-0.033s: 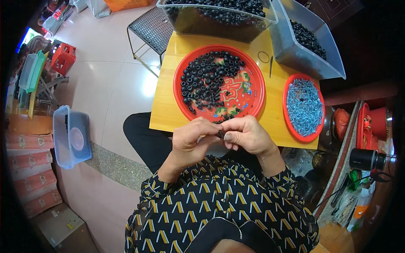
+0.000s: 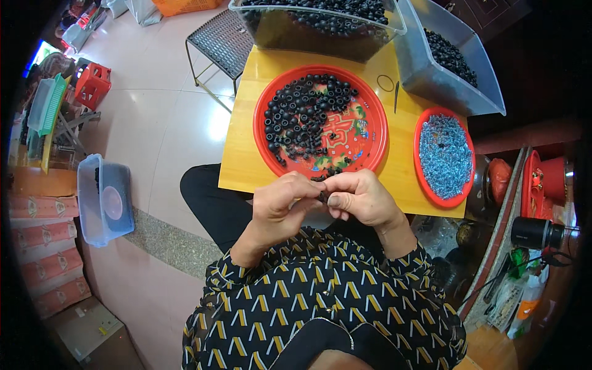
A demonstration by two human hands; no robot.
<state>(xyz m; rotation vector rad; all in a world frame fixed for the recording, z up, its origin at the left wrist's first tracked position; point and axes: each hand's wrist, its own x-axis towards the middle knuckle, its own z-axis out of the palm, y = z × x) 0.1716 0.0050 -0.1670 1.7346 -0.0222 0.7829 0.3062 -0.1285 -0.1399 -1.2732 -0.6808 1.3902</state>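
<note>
My left hand [image 2: 282, 200] and my right hand [image 2: 362, 198] meet fingertip to fingertip at the near edge of a round red tray [image 2: 382, 132]. Both are closed in a pinch on a small dark piece [image 2: 322, 196], mostly hidden by the fingers; I cannot tell its exact kind. Small round black caps with hollow openings [image 2: 296, 114] cover the left and far part of the tray. Smaller black pieces [image 2: 336, 170] lie at its near rim, just beyond my fingers. A few tiny clear bits are scattered on the tray's right side.
The tray stands on a yellow table [image 2: 237, 154]. To its right is a red oval tray [image 2: 472, 157] of small bluish clear pieces [image 2: 444, 163]. Two plastic bins [image 2: 308, 34] [image 2: 444, 86] of black parts stand behind. Tweezers [image 2: 396, 97] and a thin ring [image 2: 385, 83] lie between.
</note>
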